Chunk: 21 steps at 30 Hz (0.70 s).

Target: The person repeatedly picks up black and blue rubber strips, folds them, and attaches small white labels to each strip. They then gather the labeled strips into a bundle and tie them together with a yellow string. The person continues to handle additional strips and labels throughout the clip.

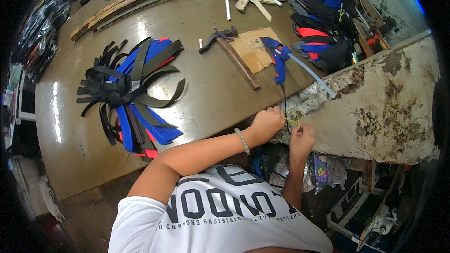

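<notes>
My left hand (268, 124), with a beaded bracelet (242, 140) at the wrist, is closed just over the table's front edge. My right hand (302, 141) is pinched close beside it. Between the two runs a thin yellow-green string (292, 121), one part at the fingers of each hand. Its ends are too small to follow. Just beyond the hands, a blue hot glue gun (280, 63) lies on the table, with a long translucent glue stick (311, 76) out of its back. Its black cord (285, 98) drops toward my hands.
A hammer (241, 63) lies partly over a cardboard piece (260, 42). Left of it is a tied heap of black, blue and red straps (133, 86). Wooden strips (112, 14) lie at the back. A stained board (370, 112) extends right; dark fabric pieces (323, 42) are piled beyond it.
</notes>
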Available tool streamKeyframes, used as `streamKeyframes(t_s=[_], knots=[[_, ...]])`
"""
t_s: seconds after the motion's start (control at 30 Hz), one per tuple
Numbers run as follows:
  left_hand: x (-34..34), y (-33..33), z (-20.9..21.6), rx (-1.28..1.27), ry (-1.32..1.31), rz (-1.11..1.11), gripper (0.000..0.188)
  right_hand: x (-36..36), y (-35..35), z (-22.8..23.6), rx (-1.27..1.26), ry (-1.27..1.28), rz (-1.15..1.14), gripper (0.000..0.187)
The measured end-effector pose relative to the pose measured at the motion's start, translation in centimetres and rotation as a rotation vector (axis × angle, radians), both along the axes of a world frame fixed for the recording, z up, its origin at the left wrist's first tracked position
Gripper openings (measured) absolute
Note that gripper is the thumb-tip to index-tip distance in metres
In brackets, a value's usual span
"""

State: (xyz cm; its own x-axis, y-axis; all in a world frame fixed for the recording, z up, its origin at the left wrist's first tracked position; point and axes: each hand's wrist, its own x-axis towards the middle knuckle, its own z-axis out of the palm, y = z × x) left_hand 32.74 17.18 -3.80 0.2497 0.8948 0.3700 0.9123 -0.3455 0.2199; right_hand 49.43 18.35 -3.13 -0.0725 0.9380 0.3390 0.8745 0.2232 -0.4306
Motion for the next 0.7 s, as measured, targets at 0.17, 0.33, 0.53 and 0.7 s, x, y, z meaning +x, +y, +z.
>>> streamKeyframes(t_s=[0.17, 0.33, 0.53, 0.7], knots=[[0.6, 0.7, -1.0, 0.03, 0.073, 0.023, 0.009, 1.0, -0.2, -0.4, 0.136, -0.085, -0.015, 0.007], [-0.1, 0.4, 0.0, -0.118, 0.087, -0.054, 0.014, 0.3, -0.5, 3.2, 0.01, -0.222, 0.084, 0.014], [-7.9, -5.8, 7.7, 0.356, -0.493, -0.058, 0.031, -5.2, -2.5, 10.9, -0.138, 0.077, 0.25, 0.02], [-17.6, -14.1, 9.7, 0.219, 0.029, 1.141, 0.061, -16.6, 1.7, 9.4, 0.109, 0.272, 0.695, 0.016]])
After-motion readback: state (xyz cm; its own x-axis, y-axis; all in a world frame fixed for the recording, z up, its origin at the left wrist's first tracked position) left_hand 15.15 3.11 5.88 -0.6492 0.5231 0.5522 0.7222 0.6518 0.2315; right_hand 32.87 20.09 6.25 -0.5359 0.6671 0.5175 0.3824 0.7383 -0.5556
